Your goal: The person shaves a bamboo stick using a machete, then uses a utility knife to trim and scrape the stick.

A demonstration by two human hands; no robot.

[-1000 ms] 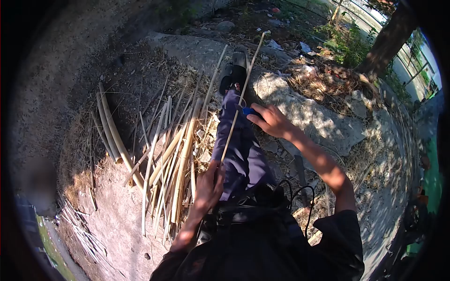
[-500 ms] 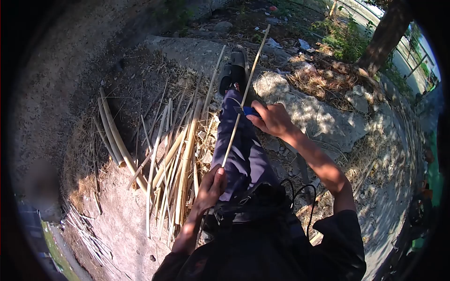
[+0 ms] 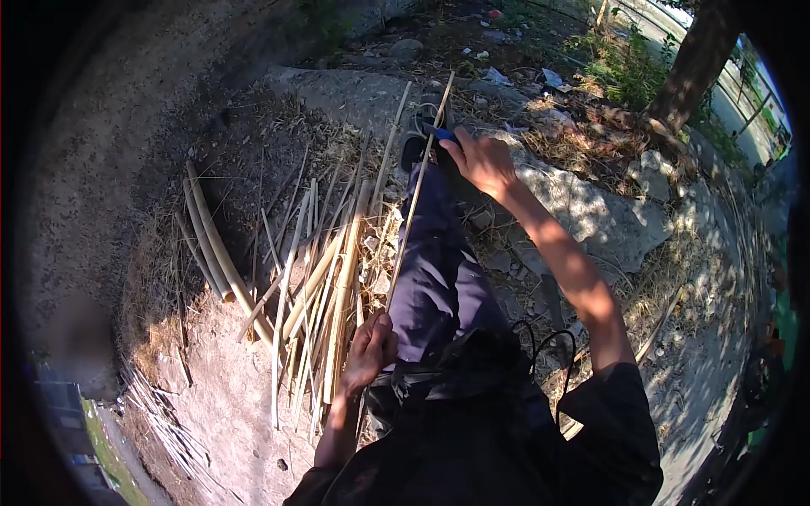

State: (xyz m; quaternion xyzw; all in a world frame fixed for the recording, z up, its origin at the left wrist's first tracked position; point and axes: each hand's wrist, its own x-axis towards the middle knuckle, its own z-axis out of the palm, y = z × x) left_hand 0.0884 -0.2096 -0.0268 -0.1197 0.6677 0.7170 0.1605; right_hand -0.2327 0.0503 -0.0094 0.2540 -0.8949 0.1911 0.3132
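Observation:
A long thin strip (image 3: 411, 213) runs along my outstretched leg, from my lap up past my shoe. Its lower end is in my left hand (image 3: 371, 347), whose fingers are closed round it. My right hand (image 3: 483, 160) is closed on a blue-handled knife (image 3: 438, 131), and the blade lies against the strip near its upper end. A thin curled shaving stands off the strip beside the blade. Under the strip are my dark trousers (image 3: 447, 278). The part of the handle inside my right hand is hidden.
Left of my leg lies a pile of split pieces (image 3: 345, 291), with thicker curved poles (image 3: 215, 232) farther left. Thin strips (image 3: 169, 426) lie at the lower left. A large flat rock (image 3: 582, 215) is on the right, and a tree trunk (image 3: 696, 67) stands at the upper right.
My right hand and the knife have moved up along the strip, away from my body. My left hand has shifted slightly down and left, and the strip's upper end has come lower.

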